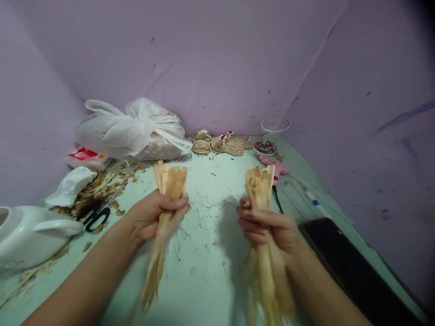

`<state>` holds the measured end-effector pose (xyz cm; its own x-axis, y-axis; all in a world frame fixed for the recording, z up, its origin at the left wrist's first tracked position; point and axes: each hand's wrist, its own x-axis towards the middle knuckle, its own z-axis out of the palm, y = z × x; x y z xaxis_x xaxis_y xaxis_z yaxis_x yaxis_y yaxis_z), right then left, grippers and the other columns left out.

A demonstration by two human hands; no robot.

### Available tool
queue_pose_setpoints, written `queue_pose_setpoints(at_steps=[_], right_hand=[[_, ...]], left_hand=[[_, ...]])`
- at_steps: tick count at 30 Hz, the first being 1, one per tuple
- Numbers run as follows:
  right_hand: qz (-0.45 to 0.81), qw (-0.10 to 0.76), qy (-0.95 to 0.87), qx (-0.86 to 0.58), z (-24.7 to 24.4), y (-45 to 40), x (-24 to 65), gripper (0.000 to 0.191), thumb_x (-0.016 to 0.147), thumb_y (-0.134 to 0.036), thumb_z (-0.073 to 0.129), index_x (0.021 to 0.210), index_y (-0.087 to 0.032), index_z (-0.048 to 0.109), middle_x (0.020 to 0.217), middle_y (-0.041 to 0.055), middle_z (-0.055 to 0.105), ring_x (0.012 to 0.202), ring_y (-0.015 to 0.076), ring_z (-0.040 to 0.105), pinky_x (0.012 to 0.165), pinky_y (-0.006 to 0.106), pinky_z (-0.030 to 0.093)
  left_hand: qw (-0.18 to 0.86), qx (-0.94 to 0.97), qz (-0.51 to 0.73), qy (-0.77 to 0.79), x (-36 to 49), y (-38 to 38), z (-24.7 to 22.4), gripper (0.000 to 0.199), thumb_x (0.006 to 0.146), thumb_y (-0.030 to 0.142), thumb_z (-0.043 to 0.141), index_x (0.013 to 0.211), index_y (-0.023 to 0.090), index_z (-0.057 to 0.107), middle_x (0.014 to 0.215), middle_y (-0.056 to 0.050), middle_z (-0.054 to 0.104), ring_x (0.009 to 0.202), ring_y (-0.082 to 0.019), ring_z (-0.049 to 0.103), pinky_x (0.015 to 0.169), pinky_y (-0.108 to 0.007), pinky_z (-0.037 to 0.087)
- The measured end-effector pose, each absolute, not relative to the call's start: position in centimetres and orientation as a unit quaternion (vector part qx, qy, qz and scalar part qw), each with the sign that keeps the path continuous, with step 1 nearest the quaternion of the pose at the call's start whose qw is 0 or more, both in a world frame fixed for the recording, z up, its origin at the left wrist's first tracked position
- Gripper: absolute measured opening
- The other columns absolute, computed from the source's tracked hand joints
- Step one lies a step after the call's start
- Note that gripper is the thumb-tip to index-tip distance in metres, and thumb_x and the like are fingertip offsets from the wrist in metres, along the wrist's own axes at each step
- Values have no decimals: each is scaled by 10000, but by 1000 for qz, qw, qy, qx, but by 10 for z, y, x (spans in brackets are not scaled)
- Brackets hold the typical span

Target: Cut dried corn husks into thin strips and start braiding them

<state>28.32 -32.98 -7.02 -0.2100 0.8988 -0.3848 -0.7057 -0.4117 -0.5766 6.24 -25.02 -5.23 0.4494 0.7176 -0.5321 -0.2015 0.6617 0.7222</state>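
My left hand (166,210) is closed around a bundle of dried husks (174,183), pale tan, with cut ends pointing up and thin tips hanging below the fist. Another bundle of dried husks (260,188) is gripped in my right hand (268,228); its lower part spreads wider and is blurred. Both bundles stand roughly upright above the pale green table (207,226), apart from each other. What kind of plant the husks come from I cannot tell.
On the left lie a white watering can (37,235), black-handled scissors (97,219) and husk scraps (115,181). A tied white plastic bag (136,131) and woven pieces (231,146) sit at the back. A pink glue gun (277,166) and a black phone-like slab (353,267) are on the right.
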Motion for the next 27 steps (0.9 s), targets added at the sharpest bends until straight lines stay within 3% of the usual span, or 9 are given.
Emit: queue_pose_setpoints(at_steps=[2, 5, 8, 12, 15, 18, 22, 27], right_hand=[[751, 518, -145, -384, -78, -332, 266, 288, 482, -187, 775, 703, -160, 592, 526, -72, 449, 430, 34, 387, 458, 159, 427], [759, 483, -204, -385, -86, -335, 246, 315, 532, -268, 785, 775, -141, 629, 662, 3, 595, 584, 111, 553, 623, 258, 486], [752, 468, -221, -408, -89, -336, 243, 372, 549, -268, 784, 867, -131, 646, 721, 18, 611, 561, 85, 520, 491, 181, 418], [736, 495, -183, -423, -87, -333, 251, 345, 477, -177, 806, 772, -130, 634, 630, -27, 543, 479, 34, 390, 376, 135, 259], [732, 508, -143, -431, -87, -330, 254, 376, 445, -163, 803, 772, -124, 622, 539, -52, 489, 432, 25, 326, 372, 149, 240], [688, 529, -131, -479, -88, -329, 252, 374, 427, -174, 803, 730, -137, 587, 472, -84, 424, 396, 20, 282, 353, 153, 190], [614, 556, -191, -527, -91, -330, 245, 332, 467, -230, 789, 681, -148, 549, 528, -61, 477, 428, 45, 363, 350, 165, 211], [604, 544, -234, -534, -93, -332, 243, 273, 525, -247, 755, 684, -142, 559, 522, -42, 492, 455, 78, 423, 369, 186, 274]], left_hand=[[780, 339, 257, 459, 82, -270, -56, 132, 536, 92, 709, 583, 88, 585, 456, 9, 501, 342, -57, 425, 271, -132, 287], [757, 352, 297, 464, 105, -293, -61, 234, 438, 125, 762, 608, 99, 604, 458, 23, 519, 364, -52, 412, 305, -148, 291], [758, 355, 308, 453, 110, -298, -64, 303, 424, 138, 776, 682, 107, 620, 485, 27, 537, 379, -51, 408, 329, -161, 282], [772, 348, 274, 455, 101, -289, -72, 287, 502, 202, 781, 718, 113, 615, 424, 63, 441, 342, -34, 331, 319, -166, 220], [795, 327, 267, 436, 98, -287, -77, 387, 524, 204, 778, 870, 118, 628, 497, 35, 525, 396, -60, 424, 379, -175, 321], [818, 336, 265, 384, 101, -290, -81, 461, 506, 173, 780, 935, 114, 622, 683, -31, 627, 566, -120, 551, 528, -221, 431], [822, 355, 263, 359, 108, -298, -82, 505, 533, 143, 747, 1016, 114, 601, 786, -66, 653, 715, -176, 589, 678, -283, 454], [834, 372, 254, 319, 111, -303, -82, 432, 552, 159, 731, 962, 98, 609, 807, -98, 662, 753, -208, 606, 699, -300, 450]])
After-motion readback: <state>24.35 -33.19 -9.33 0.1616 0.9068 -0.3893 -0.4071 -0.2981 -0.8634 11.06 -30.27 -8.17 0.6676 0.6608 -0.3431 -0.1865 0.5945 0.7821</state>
